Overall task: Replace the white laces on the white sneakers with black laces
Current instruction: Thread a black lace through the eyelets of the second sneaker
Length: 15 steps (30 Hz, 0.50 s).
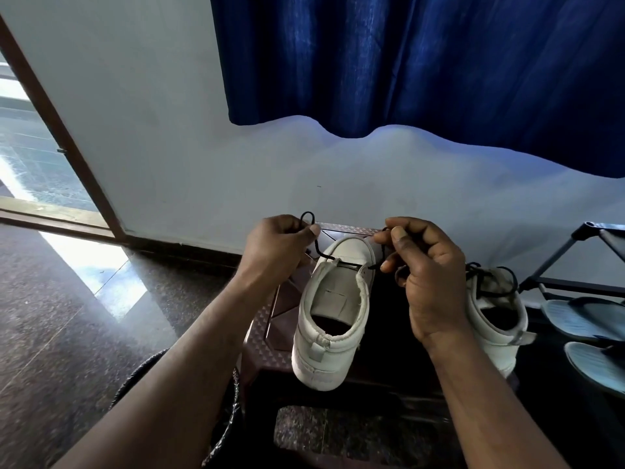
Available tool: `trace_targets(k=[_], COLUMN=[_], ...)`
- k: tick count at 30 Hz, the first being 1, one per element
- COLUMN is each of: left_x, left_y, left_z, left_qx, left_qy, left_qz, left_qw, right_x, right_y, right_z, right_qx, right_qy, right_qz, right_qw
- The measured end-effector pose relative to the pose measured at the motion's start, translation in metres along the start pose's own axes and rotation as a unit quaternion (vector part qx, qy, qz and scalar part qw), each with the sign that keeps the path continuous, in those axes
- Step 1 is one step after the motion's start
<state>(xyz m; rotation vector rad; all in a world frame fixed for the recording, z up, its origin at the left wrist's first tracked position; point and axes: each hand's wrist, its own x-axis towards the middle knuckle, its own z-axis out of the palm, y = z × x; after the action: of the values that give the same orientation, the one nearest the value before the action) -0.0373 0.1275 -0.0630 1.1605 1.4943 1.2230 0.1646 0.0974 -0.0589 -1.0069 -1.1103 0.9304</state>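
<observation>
Ahead of you a pale wall (169, 130) fills most of the view, with a dark blue curtain (422, 62) hanging over its upper right part and a brown-framed doorway (50, 123) open at the left. The speckled stone floor (67, 316) runs below, lit in a bright strip near the door.

Your 2 forearms reach forward over a brown patterned stool (267, 330), which serves as your desk. A dark rack (554, 262) stands at the right edge, and 2 pale blue sandals (581, 319) lie on the floor beside it.

On the stool, the near sneaker (333, 309) sits between your hands with its toe pointing away from you and its heel hanging slightly over the front edge. The second sneaker (497, 316) rests to its right, partly hidden behind your right hand; it already carries a black lace tied loosely over its tongue.

Your left hand (277, 248) is clenched on 1 end of the black lace (350, 264), which loops above your knuckles. Your right hand (429, 265) grips the other end, its fingers (400, 236) pinching the cord just right of the toe. The lace crosses the near sneaker at its foremost eyelets only, and the rest of the eyelet rows stand bare. Both ends are drawn up and outward.
</observation>
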Motion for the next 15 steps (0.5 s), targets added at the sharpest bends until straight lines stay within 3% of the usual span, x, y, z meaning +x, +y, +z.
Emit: trace_targets(k=[2,7,11,15], left_x=[-0.004,-0.026,-0.031,-0.041], left_y=[0.006,0.050,0.117,0.196], left_z=[-0.004,-0.008,-0.014,-0.019], left_qx=[-0.012,-0.166,-0.104,-0.086], left_qy=[-0.020,-0.066,-0.099,-0.104], left_qz=[0.006,-0.006,0.051,0.080], left_qw=[1.000,0.984,0.988,0.988], right_x=[0.002,0.010,0.027,0.042], right_y=[-0.011,-0.063,-0.125,-0.183], right_z=[-0.003,-0.003,-0.003,0.006], right_qx=[0.002,-0.012,-0.083,-0.086], right_qy=[0.004,-0.005,-0.060,-0.082], right_qz=[0.002,-0.016,-0.046,-0.039], right_qw=[1.000,1.000,0.994,0.992])
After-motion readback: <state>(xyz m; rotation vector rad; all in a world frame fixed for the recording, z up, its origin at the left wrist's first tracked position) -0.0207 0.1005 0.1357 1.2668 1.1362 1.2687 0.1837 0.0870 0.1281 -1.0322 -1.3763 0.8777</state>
